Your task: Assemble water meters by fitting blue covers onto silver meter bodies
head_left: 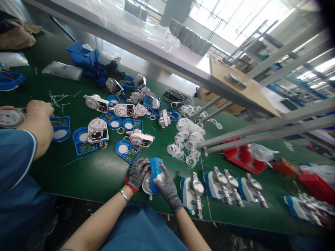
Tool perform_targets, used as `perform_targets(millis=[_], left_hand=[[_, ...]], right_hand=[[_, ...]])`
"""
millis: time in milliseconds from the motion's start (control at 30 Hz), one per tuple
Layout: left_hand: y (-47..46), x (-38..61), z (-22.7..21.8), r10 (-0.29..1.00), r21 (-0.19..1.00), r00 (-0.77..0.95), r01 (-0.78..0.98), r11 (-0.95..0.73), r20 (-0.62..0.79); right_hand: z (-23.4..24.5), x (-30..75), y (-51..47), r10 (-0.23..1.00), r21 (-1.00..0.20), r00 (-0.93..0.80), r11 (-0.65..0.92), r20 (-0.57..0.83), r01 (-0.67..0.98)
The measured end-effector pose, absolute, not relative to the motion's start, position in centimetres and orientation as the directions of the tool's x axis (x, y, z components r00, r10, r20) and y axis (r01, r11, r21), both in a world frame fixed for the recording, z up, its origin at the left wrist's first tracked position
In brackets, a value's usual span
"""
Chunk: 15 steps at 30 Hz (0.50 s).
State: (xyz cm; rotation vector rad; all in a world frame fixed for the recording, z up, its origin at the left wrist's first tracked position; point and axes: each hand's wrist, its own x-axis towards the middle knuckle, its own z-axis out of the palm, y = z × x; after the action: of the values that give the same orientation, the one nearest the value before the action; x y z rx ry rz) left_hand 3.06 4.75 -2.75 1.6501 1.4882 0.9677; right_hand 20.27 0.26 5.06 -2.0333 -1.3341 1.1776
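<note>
Both my hands wear grey knit gloves and hold one water meter unit (pixel 154 174) with a blue cover and a round silver body, just above the near edge of the green table (pixel 99 170). My left hand (pixel 137 173) grips its left side, fingers curled round the silver part. My right hand (pixel 167 188) wraps round the blue cover from the right. A red band and a bracelet sit on my left wrist.
A heap of blue covers and white meter parts (pixel 120 122) lies ahead. White plastic rings (pixel 187 139) are piled to the right. Assembled meters (pixel 225 188) line the near right. Red bins (pixel 243 157) stand beyond. A co-worker's arm (pixel 39 122) works at the left.
</note>
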Motion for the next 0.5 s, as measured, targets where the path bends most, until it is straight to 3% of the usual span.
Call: perform_targets(millis=[233, 500], left_hand=[[4.5, 3.1, -2.7, 0.998, 0.913, -0.006, 0.403, -0.054, 0.061], [5.6, 2.6, -2.6, 0.978, 0.848, 0.126, 0.488, -0.207, 0.167]], right_hand=[[4.5, 21.4, 0.1, 0.908, -0.882, 0.098, -0.418, -0.406, 0.217], [6.3, 20.9, 0.2, 0.900, -0.882, 0.087, -0.436, -0.427, 0.178]])
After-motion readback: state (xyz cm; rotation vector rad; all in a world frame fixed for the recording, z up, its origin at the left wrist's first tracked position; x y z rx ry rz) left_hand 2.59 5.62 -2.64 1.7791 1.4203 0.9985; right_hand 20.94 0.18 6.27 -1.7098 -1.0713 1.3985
